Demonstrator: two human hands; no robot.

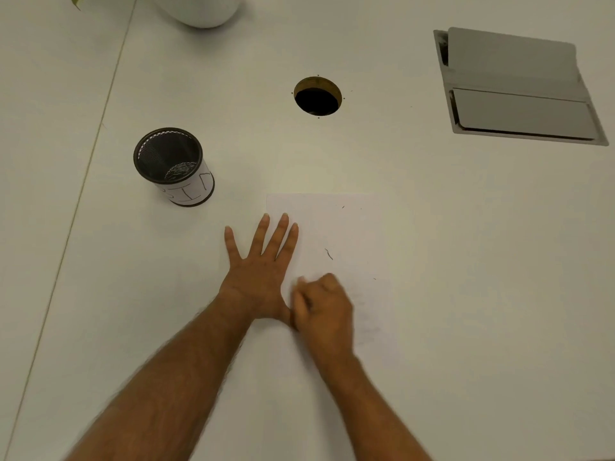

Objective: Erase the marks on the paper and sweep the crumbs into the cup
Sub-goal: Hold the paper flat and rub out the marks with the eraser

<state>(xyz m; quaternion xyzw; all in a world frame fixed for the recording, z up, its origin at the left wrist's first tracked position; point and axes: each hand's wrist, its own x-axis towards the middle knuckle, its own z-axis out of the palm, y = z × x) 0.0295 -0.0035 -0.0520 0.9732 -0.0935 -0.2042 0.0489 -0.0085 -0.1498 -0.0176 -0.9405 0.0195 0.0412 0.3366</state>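
Nearest the camera, the right hand (324, 311) is seen blurred, its fingers curled as if around something small; an eraser is presumed, but whatever is pinched cannot be made out. It is set on the near-left part of the paper (349, 234), just beside the thumb of the left hand (258, 277). The left hand is laid flat with fingers spread, its middle, ring and index fingertips resting across the paper's left edge, so the sheet is judged to be pinned against rubbing.

The coming move is judged to turn on this: a short dark mark (328, 253) lies just beyond the right knuckles, slightly to their right, with its long axis running away and a little leftward. The right hand is the nearer of the two to it. Smaller specks (342, 206) are seen further on near the far edge; whether these are marks or crumbs cannot be told.

The mesh cup (173, 166) stands upright beyond and to the left of the left fingertips, apart from the paper, so crumbs would have to be swept leftward and away.

A pale table (100, 327) carries everything. Farther off are seen a round cable hole (317, 96), a hinged metal flap (519, 88) to the far right, and a white pot (203, 10) at the far edge.
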